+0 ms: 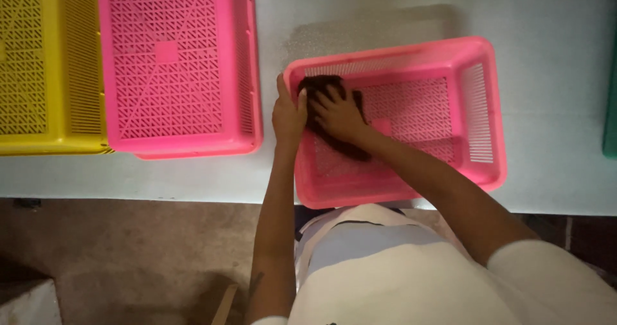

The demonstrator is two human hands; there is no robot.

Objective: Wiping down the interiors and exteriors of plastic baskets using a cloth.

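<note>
Left hand (pixel 288 114) clamps pink crate (pixel 488 106) rim; right hand (pixel 337 114) presses dark cloth (pixel 352 150) flat inside. Best: firm, overlapping strokes.

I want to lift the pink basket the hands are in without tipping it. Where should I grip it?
Probably by the rim of the pink basket, one hand on each short side, coming from above. The rim is a broad lip. The left hand already grips the left rim; the right hand presses a dark cloth inside.
</note>
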